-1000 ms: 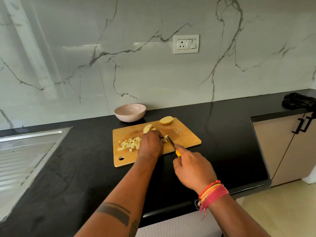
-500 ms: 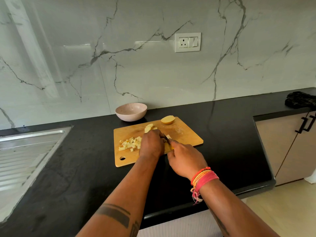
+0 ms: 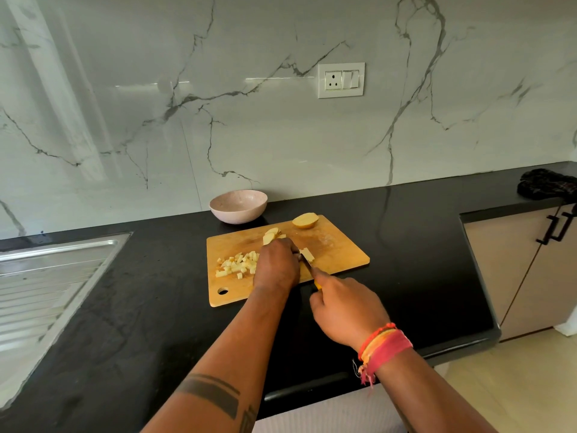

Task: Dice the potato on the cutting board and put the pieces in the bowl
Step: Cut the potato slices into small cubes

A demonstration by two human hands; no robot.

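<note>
A wooden cutting board [image 3: 337, 245] lies on the black counter. A heap of diced potato [image 3: 237, 264] sits on its left part, and a potato half [image 3: 305, 220] rests at its far edge. My left hand [image 3: 276, 264] curls over potato strips [image 3: 307, 254] in the middle of the board, with slices [image 3: 271, 235] showing just beyond its fingers. My right hand [image 3: 346, 307] grips a yellow-handled knife [image 3: 307, 267] whose blade lies against the strips beside my left hand. The pink bowl [image 3: 238, 205] stands behind the board and looks empty.
A steel sink drainboard [image 3: 46, 285] is set into the counter at the left. A dark cloth [image 3: 544, 184] lies at the far right above a cabinet with black handles [image 3: 555, 228]. The marble wall carries a socket plate [image 3: 341, 80]. The counter's front edge runs below my arms.
My right hand pushed forward with the knife half a second ago and has now drawn back toward me. My left hand stays on the potato strips.
</note>
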